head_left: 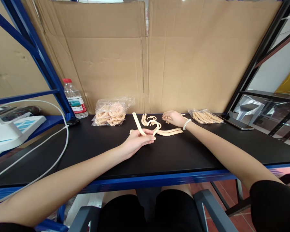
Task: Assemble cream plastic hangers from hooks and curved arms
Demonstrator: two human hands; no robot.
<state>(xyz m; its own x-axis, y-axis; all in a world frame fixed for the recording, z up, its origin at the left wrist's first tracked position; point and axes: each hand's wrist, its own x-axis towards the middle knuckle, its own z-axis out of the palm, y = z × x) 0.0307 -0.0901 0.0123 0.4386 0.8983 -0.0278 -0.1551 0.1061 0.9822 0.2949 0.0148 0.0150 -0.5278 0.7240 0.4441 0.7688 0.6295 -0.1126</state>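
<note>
My left hand (140, 141) is closed on pale curved wooden strips (138, 124) and holds them just above the black table top. One strip rises to the upper left, and a hooked one (157, 129) curves up at the fingertips; whether they are joined I cannot tell. Farther back, my right hand (174, 118), with a beaded bracelet at the wrist, has its fingers bent down together over small wooden pieces (168, 118). What they grip is hidden. Between the hands lie long curved strips (170, 132), short strips (144, 120) and C-shaped hooks (151, 118).
A clear bag of wooden pieces (110, 114) stands back left beside a water bottle (75, 100). At back right lie a bag of wooden strips (205, 116) and a phone (236, 122). A white cable (67, 135) loops over the left side. Cardboard (106, 58) walls the back.
</note>
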